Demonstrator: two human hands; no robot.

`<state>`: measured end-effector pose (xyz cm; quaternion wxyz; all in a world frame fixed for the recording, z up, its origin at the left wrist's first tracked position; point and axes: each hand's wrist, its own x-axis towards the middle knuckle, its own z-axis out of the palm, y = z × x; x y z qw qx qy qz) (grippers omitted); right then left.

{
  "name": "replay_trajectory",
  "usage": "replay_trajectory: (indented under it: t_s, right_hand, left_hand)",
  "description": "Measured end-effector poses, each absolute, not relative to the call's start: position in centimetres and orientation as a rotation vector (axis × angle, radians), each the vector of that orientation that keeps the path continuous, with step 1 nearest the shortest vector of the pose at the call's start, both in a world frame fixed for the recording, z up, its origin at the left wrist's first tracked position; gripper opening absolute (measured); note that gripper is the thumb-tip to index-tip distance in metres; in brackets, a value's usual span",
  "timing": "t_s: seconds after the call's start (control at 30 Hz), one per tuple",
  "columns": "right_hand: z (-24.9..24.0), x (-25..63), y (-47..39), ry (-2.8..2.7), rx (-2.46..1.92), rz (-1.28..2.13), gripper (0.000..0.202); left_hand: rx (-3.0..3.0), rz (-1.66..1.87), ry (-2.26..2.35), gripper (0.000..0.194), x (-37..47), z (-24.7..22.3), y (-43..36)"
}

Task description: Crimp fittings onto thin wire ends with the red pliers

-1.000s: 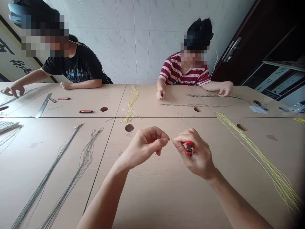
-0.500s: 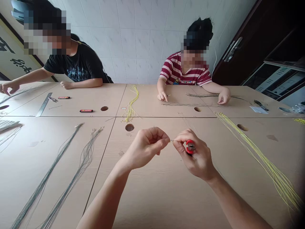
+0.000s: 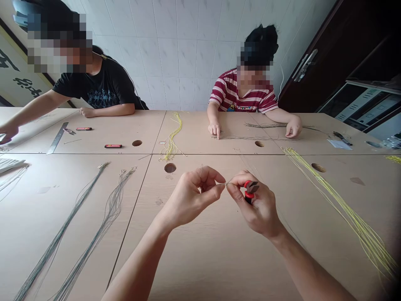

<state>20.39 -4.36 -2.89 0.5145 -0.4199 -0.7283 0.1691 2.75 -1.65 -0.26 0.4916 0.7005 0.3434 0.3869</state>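
Above the middle of the table, my left hand (image 3: 200, 193) pinches a thin wire (image 3: 222, 184) between thumb and forefinger. Part of the wire loops up above the left fingers. My right hand (image 3: 255, 205) is closed, its thumb and forefinger pinching the same wire close to the left fingertips. Tucked in the right palm are red-handled cutting pliers (image 3: 251, 189), with the dark jaws pointing up; most of the handles are hidden by the fingers. The wire's far end past the right hand is hard to make out.
Grey-green wire bundles (image 3: 70, 221) lie at left, a yellow wire bundle (image 3: 344, 209) at right, another yellow bundle (image 3: 173, 136) farther back. Two people sit opposite, hands on the table (image 3: 194, 259). A steel ruler (image 3: 57, 138), red markers (image 3: 113, 146) and round holes (image 3: 170, 167) are about.
My left fingers have opened slightly around the wire, which now shows a loop above them. The pliers have turned in my right hand, jaws tipping rightward. The left co-worker's arm has reached lower.
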Motion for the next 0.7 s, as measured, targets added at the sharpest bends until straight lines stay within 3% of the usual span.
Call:
replay_trajectory:
  t_s: [0.4, 0.7]
  right_hand:
    - [-3.1, 20.1, -4.3, -1.744, -1.027, 0.375, 0.016]
    - [-3.0, 21.1, -3.7, -1.976, -0.848, 0.077, 0.026]
  left_hand:
    - [1.722, 0.917, 0.91, 0.01, 2.8, -0.2, -1.8]
    - [1.442, 0.713, 0.813, 0.014, 2.0, 0.3, -1.1]
